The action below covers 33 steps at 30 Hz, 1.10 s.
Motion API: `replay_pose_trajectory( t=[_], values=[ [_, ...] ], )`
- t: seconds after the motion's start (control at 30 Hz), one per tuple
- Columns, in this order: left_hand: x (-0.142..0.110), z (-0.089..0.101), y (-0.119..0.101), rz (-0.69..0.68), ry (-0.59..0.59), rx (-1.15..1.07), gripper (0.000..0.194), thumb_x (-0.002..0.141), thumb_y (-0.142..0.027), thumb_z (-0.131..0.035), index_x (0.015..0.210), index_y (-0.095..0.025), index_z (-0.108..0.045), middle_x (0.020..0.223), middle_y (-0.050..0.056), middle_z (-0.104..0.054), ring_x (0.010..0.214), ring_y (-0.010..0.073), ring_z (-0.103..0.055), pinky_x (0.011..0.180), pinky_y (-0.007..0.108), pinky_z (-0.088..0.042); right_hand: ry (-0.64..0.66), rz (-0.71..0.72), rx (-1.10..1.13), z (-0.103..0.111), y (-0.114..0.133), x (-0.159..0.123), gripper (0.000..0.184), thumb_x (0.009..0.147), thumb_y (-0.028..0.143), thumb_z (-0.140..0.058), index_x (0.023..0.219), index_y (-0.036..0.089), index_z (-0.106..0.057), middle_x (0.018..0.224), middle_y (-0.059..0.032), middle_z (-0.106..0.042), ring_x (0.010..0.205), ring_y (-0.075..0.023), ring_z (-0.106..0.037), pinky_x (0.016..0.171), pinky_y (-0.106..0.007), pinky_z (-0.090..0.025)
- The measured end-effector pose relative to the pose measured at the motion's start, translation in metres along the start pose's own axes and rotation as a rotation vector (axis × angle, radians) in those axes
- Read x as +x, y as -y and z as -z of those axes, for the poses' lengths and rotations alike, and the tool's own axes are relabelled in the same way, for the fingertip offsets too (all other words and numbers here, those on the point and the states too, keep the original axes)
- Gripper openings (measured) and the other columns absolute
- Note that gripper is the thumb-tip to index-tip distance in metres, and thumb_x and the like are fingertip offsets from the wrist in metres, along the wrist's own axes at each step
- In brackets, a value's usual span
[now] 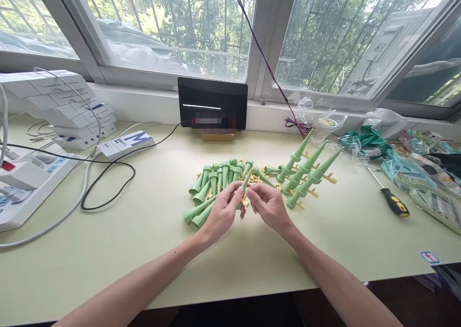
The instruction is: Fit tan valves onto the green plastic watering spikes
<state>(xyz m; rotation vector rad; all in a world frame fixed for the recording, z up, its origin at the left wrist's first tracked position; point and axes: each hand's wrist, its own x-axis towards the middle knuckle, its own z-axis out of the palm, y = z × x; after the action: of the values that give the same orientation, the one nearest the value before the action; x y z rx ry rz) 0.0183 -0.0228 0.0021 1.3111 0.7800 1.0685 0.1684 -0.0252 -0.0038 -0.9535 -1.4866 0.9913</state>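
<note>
My left hand [221, 209] and my right hand [268, 204] meet over the pale green table [151, 231], fingers pinched together on one green plastic spike [245, 185] with a small yellow piece [246, 203] at its lower end. Just behind my hands lies a heap of several green spikes [216, 178] mixed with small yellow parts. To the right, three green spikes with yellow valves fitted [306, 175] lie side by side, tips pointing up and right.
A black screen [212, 103] leans on the window sill. White boxes [68, 108], a power strip [25, 183] and cables [108, 173] fill the left. A yellow-handled screwdriver [394, 202] and plastic bags [414, 163] lie right.
</note>
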Motion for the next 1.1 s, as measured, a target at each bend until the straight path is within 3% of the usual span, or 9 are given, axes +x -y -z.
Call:
replay_pose_trajectory(
  t=[0.1, 0.37, 0.53, 0.7, 0.8, 0.97, 1.1],
  values=[
    [-0.0023, 0.0005, 0.0044, -0.062, -0.006, 0.142, 0.028, 0.096, -0.042, -0.050, 0.115, -0.022, -0.055, 0.080, 0.000, -0.054, 0.063, 0.0112, -0.054, 0.054, 0.024, -0.047, -0.089, -0.021, 0.049, 0.0006, -0.0014, 0.0017, 0.027, 0.087, 0.044, -0.068, 0.084, 0.019, -0.061, 0.063, 0.0026, -0.057, 0.045, -0.0085, -0.048, 0.042, -0.022, -0.041],
    [-0.0058, -0.0007, 0.0065, -0.137, -0.036, 0.414, 0.026, 0.096, -0.038, -0.052, 0.118, -0.024, -0.051, 0.088, 0.004, -0.062, 0.084, 0.0179, -0.059, 0.051, 0.021, -0.041, -0.087, -0.024, 0.029, 0.0014, -0.0008, 0.0025, 0.023, 0.089, 0.040, -0.066, 0.085, 0.018, -0.064, 0.061, 0.0036, -0.053, 0.046, -0.0090, -0.047, 0.043, -0.022, -0.042],
    [-0.0053, -0.0001, 0.0051, -0.176, -0.016, 0.488, 0.025, 0.096, -0.033, -0.051, 0.119, -0.023, -0.052, 0.089, 0.004, -0.064, 0.088, 0.0179, -0.060, 0.069, 0.028, -0.050, -0.085, 0.005, -0.010, 0.0009, -0.0019, 0.0013, 0.022, 0.092, 0.038, -0.062, 0.082, 0.018, -0.063, 0.063, 0.0027, -0.053, 0.049, -0.0089, -0.048, 0.046, -0.022, -0.043],
    [-0.0046, 0.0008, 0.0081, -0.257, -0.061, 0.564, 0.025, 0.093, -0.029, -0.056, 0.118, -0.023, -0.055, 0.106, 0.005, -0.065, 0.101, 0.0180, -0.061, 0.090, 0.035, -0.051, -0.130, 0.054, -0.135, 0.0021, -0.0021, -0.0003, 0.020, 0.093, 0.036, -0.060, 0.085, 0.018, -0.063, 0.067, 0.0017, -0.056, 0.053, -0.0101, -0.051, 0.050, -0.024, -0.045],
    [-0.0033, 0.0015, 0.0094, -0.346, -0.117, 0.584, 0.021, 0.092, -0.025, -0.057, 0.112, -0.021, -0.056, 0.105, 0.006, -0.064, 0.097, 0.0171, -0.062, 0.087, 0.033, -0.052, -0.162, 0.097, -0.224, 0.0032, -0.0028, -0.0001, 0.019, 0.094, 0.035, -0.057, 0.085, 0.018, -0.062, 0.067, 0.0010, -0.057, 0.055, -0.0113, -0.052, 0.053, -0.024, -0.046],
    [-0.0011, 0.0030, 0.0066, -0.499, -0.260, 0.668, 0.007, 0.091, -0.019, -0.055, 0.098, -0.019, -0.058, 0.087, 0.003, -0.062, 0.080, 0.0139, -0.060, 0.074, 0.028, -0.051, -0.219, 0.182, -0.369, 0.0033, -0.0088, 0.0021, 0.019, 0.094, 0.032, -0.056, 0.083, 0.018, -0.061, 0.064, 0.0010, -0.057, 0.057, -0.0126, -0.052, 0.055, -0.025, -0.045],
    [-0.0022, 0.0044, 0.0095, -0.523, -0.152, 0.646, 0.007, 0.092, -0.018, -0.053, 0.096, -0.019, -0.058, 0.073, -0.002, -0.060, 0.061, 0.0093, -0.054, 0.060, 0.022, -0.046, -0.316, 0.239, -0.508, 0.0030, -0.0086, 0.0055, 0.021, 0.096, 0.031, -0.053, 0.081, 0.018, -0.061, 0.062, 0.0014, -0.056, 0.054, -0.0121, -0.049, 0.054, -0.024, -0.041]
  ],
)
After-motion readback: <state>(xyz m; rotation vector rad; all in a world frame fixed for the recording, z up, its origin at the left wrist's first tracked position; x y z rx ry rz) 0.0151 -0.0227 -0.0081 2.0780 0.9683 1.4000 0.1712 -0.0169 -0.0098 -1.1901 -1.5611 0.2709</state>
